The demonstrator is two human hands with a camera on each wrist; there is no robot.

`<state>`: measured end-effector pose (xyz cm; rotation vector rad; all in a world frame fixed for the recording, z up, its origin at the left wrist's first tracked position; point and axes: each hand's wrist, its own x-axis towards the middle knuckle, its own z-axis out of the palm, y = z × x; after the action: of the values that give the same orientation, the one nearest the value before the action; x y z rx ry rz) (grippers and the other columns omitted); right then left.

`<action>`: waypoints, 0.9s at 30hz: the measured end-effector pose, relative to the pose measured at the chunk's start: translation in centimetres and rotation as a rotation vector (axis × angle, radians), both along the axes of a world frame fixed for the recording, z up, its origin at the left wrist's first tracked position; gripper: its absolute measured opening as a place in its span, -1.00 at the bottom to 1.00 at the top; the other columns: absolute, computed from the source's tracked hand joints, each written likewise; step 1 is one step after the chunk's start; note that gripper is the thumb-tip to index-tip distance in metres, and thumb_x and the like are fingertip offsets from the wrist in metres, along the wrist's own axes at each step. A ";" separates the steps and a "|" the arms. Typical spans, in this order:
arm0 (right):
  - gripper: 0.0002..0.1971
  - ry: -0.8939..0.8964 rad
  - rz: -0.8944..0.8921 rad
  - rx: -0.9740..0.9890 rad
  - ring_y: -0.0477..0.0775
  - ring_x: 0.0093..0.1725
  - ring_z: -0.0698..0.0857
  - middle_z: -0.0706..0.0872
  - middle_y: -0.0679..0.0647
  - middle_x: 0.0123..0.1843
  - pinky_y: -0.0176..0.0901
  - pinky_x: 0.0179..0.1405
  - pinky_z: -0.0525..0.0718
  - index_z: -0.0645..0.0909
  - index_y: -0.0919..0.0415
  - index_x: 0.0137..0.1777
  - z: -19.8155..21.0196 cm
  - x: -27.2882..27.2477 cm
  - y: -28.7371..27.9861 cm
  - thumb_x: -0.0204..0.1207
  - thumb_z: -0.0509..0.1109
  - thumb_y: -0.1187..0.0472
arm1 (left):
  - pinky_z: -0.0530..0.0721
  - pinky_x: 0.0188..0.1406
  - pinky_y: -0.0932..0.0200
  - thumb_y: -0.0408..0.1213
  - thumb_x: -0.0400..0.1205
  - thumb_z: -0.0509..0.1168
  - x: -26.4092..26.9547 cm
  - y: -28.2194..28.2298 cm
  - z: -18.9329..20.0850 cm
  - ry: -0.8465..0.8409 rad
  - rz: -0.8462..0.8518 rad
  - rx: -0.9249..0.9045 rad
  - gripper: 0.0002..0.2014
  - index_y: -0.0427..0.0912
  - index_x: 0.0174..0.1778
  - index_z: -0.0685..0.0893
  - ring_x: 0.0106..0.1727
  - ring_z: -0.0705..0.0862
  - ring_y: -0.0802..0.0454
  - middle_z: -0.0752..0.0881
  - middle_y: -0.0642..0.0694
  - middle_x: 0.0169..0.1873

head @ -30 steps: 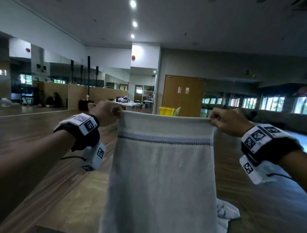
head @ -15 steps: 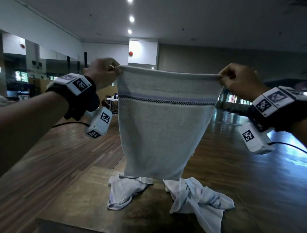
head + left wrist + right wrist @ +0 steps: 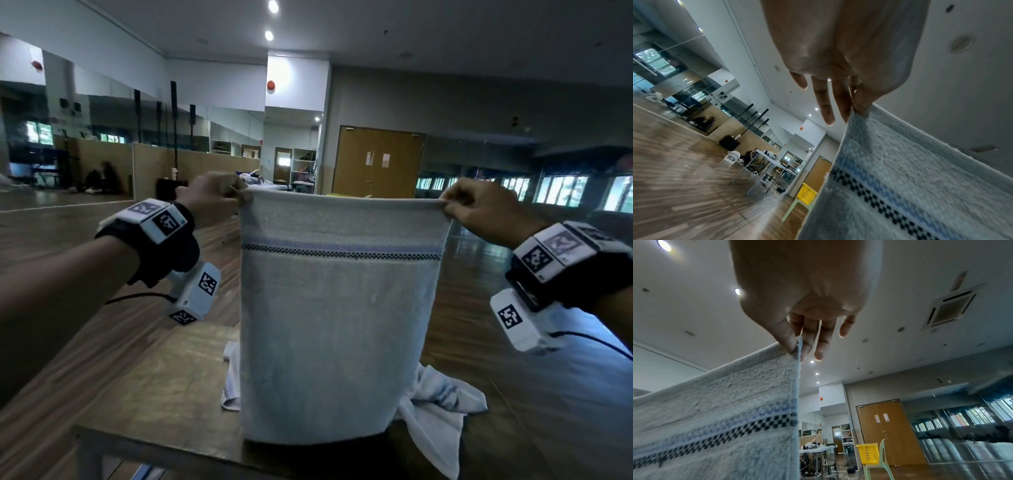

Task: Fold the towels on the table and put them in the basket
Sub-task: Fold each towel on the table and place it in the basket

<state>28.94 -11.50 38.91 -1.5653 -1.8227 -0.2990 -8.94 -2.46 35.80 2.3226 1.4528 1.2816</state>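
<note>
Hanging from its two top corners, the towel (image 3: 337,325) is stretched flat in the air above the table (image 3: 164,383), its checked stripe running level just under the upper hem. The left hand (image 3: 214,197) pinches the left corner and the right hand (image 3: 479,207) pinches the right one. In each wrist view the grip is thumb against forefinger on the hem, the other fingers (image 3: 827,107) lying loose and straight beside it. Held this way, the cloth's own weight pulls the creases out and squares the edges, which I judge to be the preparation for a first fold. The lower hem hangs close to the near part of the table; whether it touches the top I cannot tell.

Two more towels (image 3: 442,411) lie crumpled on the table behind the hanging one, showing on either side of it, not yet folded. The yellow basket (image 3: 868,453) sits on a pale green chair (image 3: 877,467) well apart, across the wooden floor near the brown double door, so each folded towel will need carrying over.

The likely next move is to lay the towel down flat or bring the two corners together. The pinches are light, so a slipped corner would let the cloth sag and spoil the alignment.
</note>
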 end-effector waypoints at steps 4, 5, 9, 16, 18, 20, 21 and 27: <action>-0.86 0.024 0.005 -0.096 0.12 -0.08 0.63 0.65 -0.01 -0.22 -0.04 0.02 0.46 0.56 0.01 -0.17 -5.2 1.0 2.0 0.54 0.36 0.28 | 0.57 -0.13 0.04 -0.16 0.62 0.30 0.5 1.4 -4.5 0.072 -0.022 -0.132 -0.83 0.01 -0.31 0.56 -0.14 0.61 -0.18 0.64 -0.10 -0.29; -0.81 0.037 0.011 -0.141 0.11 -0.09 0.63 0.65 -0.05 -0.24 -0.02 0.03 0.48 0.55 -0.04 -0.21 -7.1 1.4 2.5 0.53 0.37 0.29 | 0.50 -0.22 0.15 -0.15 0.63 0.28 0.7 1.4 -6.2 0.115 -0.018 -0.166 -0.81 -0.02 -0.31 0.55 -0.20 0.59 -0.14 0.59 -0.05 -0.34; -0.76 0.019 0.013 -0.338 0.09 -0.15 0.71 0.72 -0.07 -0.25 0.07 0.03 0.60 0.54 -0.12 -0.27 -16.2 2.6 4.1 0.50 0.37 0.27 | 0.46 -0.18 0.09 -0.21 0.63 0.27 1.1 2.8 -15.6 0.268 -0.029 -0.318 -0.87 -0.06 -0.24 0.60 -0.14 0.62 -0.14 0.62 -0.08 -0.30; -0.75 -0.040 0.004 -0.621 0.05 -0.07 0.71 0.71 -0.11 -0.23 0.21 0.13 0.55 0.45 -0.18 -0.33 -33.5 3.2 4.6 0.47 0.37 0.18 | 0.46 0.07 0.04 0.00 0.57 0.21 1.8 2.5 -33.5 0.475 0.068 -0.642 -0.84 0.02 -0.19 0.58 0.03 0.65 -0.09 0.60 0.03 -0.22; -0.75 -0.019 -0.032 -0.672 0.03 -0.03 0.70 0.69 -0.12 -0.22 0.17 0.20 0.51 0.47 -0.18 -0.32 -36.3 2.8 4.5 0.48 0.37 0.19 | 0.50 0.08 0.07 0.07 0.48 0.17 1.9 2.2 -36.5 0.437 0.054 -0.673 -0.79 0.02 -0.25 0.54 0.00 0.67 -0.09 0.58 0.04 -0.28; -0.79 -0.019 -0.053 -0.708 -0.02 0.00 0.70 0.66 -0.19 -0.25 0.10 0.26 0.50 0.50 -0.20 -0.26 -38.3 2.6 4.5 0.50 0.36 0.17 | 0.52 -0.11 0.25 -0.01 0.54 0.26 2.3 1.6 -38.1 0.386 0.037 -0.638 -0.83 0.00 -0.27 0.56 -0.04 0.68 -0.09 0.55 0.07 -0.39; -0.79 -0.019 -0.046 -0.712 -0.04 0.01 0.71 0.64 -0.23 -0.26 0.08 0.27 0.49 0.50 -0.20 -0.24 -39.0 2.7 4.6 0.51 0.36 0.17 | 0.43 -0.28 0.38 -0.12 0.56 0.32 2.7 1.4 -38.6 0.362 0.041 -0.611 -0.86 -0.07 -0.26 0.61 -0.07 0.68 -0.10 0.52 0.10 -0.44; -0.84 -0.060 -0.005 -0.685 -0.09 0.29 0.55 0.68 -0.18 0.18 -0.06 0.23 0.24 0.53 -0.14 -0.11 -41.6 3.0 5.3 0.52 0.34 0.20 | 0.55 0.05 -0.02 0.06 0.48 0.22 2.7 1.9 -40.4 0.439 0.048 -0.456 -0.74 -0.01 -0.16 0.70 0.09 0.68 -0.03 0.74 0.02 -0.05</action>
<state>31.99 -6.15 -2.66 -2.0199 -2.0926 0.3217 -6.27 -0.52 -4.56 2.3314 1.7046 0.3815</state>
